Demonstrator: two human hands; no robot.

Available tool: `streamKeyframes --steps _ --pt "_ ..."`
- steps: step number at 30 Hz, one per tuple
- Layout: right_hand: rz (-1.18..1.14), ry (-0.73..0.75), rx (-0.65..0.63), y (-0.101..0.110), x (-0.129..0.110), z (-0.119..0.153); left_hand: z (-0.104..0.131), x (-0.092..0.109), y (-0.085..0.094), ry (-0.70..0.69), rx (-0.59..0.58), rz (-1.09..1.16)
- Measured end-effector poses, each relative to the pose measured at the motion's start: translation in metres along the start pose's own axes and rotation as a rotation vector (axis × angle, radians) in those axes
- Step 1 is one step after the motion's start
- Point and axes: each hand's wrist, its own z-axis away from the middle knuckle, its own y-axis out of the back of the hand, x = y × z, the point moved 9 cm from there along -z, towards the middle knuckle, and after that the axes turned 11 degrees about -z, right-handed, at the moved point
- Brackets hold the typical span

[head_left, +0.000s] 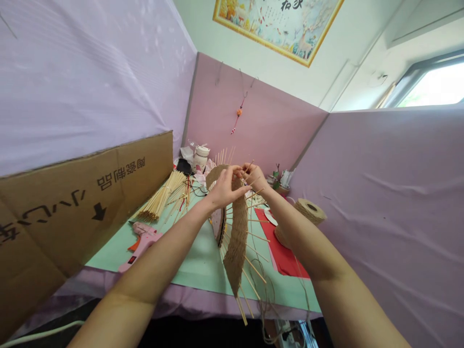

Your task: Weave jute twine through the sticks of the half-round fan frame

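A round wicker piece point(237, 241) of woven brown twine stands on edge above the table, with thin wooden sticks poking out around its rim. My left hand point(228, 186) grips the upper part of its woven band, thumb stretched along the near side. Close beside it, my right hand point(255, 176) has its fingers pinched together at the sticks on the top right. What lies between those fingertips is too small to make out. Loose twine point(266, 290) hangs in tangled loops below the sticks, over the table's front edge.
Left on the green table point(192, 268) lie a pink glue gun point(141, 241) and a bundle of wooden sticks point(163, 195), beside a cardboard panel point(90, 208). A white jar point(201, 158) stands behind. To the right are twine spools point(311, 211) and a red sheet point(290, 263).
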Motion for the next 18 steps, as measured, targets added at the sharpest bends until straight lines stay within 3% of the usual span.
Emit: streamKeyframes --steps 5,11,18 --pt "0.296 0.212 0.011 0.03 -0.045 -0.005 -0.005 0.007 -0.01 -0.01 -0.02 -0.103" --pt "0.565 0.524 -0.157 0.046 -0.1 -0.009 -0.003 0.008 -0.013 -0.019 -0.037 -0.082" --pt "0.627 0.613 -0.043 0.048 -0.127 -0.024 -0.004 0.018 -0.019 -0.059 -0.089 -0.098"
